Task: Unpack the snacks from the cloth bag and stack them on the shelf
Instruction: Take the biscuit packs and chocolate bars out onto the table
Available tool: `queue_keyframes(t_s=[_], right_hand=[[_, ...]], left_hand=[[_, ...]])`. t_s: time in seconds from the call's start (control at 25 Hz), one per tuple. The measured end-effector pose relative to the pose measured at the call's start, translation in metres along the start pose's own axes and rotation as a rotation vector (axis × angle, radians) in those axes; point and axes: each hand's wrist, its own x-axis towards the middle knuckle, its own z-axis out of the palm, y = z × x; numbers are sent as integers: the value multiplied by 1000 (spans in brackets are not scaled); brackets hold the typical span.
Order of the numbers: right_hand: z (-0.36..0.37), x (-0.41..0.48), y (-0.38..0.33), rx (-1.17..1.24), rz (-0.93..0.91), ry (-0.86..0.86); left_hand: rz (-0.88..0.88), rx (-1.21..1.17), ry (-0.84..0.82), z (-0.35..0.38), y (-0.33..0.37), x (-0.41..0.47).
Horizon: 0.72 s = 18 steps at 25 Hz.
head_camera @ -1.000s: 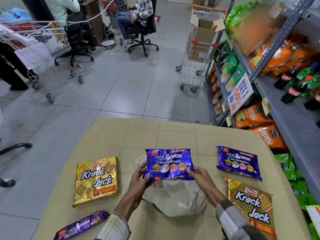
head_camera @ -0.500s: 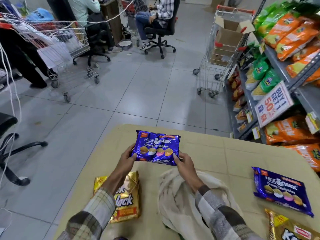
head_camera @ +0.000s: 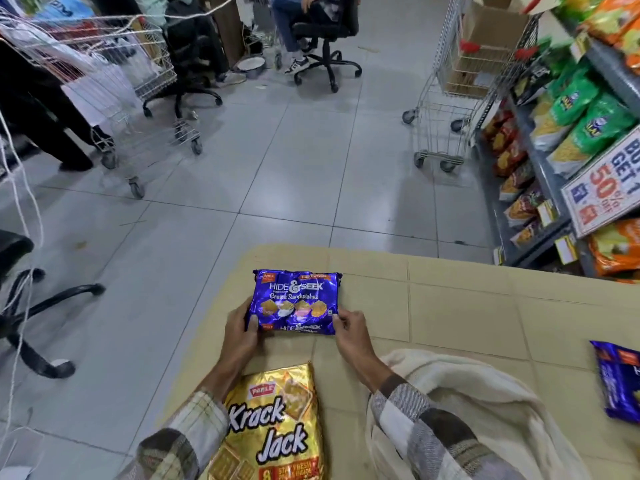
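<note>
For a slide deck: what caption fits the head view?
Left hand and right hand grip a purple Hide & Seek pack over the table, Krack Jack pack and cloth bag nearby.

The right edge crops a second purple packet (head_camera: 619, 386) (label mostly lost).

Glossy grey floor tiles (head_camera: 294, 168) stretch beyond the beige tabletop (head_camera: 450, 306), a wire trolley (head_camera: 450, 84) holding a cardboard box (head_camera: 491, 29) standing past its far right corner, a second trolley (head_camera: 117, 84) and black office chairs (head_camera: 327, 60) past its far left, a grey metal shelf (head_camera: 613, 69) along its right.
</note>
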Motion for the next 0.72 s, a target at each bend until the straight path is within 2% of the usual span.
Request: queue_keyframes(t_s=[0.12, 0.2, 0.32, 0.4, 0.52, 0.6, 0.72], right_hand=[[4, -2, 15, -260, 70, 9], [5, -2, 12, -332, 107, -10], [-12, -6, -9, -343, 158, -164], [-34, -18, -12, -241, 175, -161], [-71, -51, 5, -80, 67, 38], [-92, -79, 17, -57, -29, 135], [-105, -115, 25, -39, -162, 175]], left_hand=[[-131, 130, 11, 6, -14, 6], [-202, 78, -23, 5, -13, 12], [-270, -28, -106, -9, 9, 15], [-220, 79, -61, -13, 22, 5], [-49, 185, 98, -3, 40, -31], [72, 132, 75, 6, 51, -65], [100, 56, 43, 16, 56, -116]])
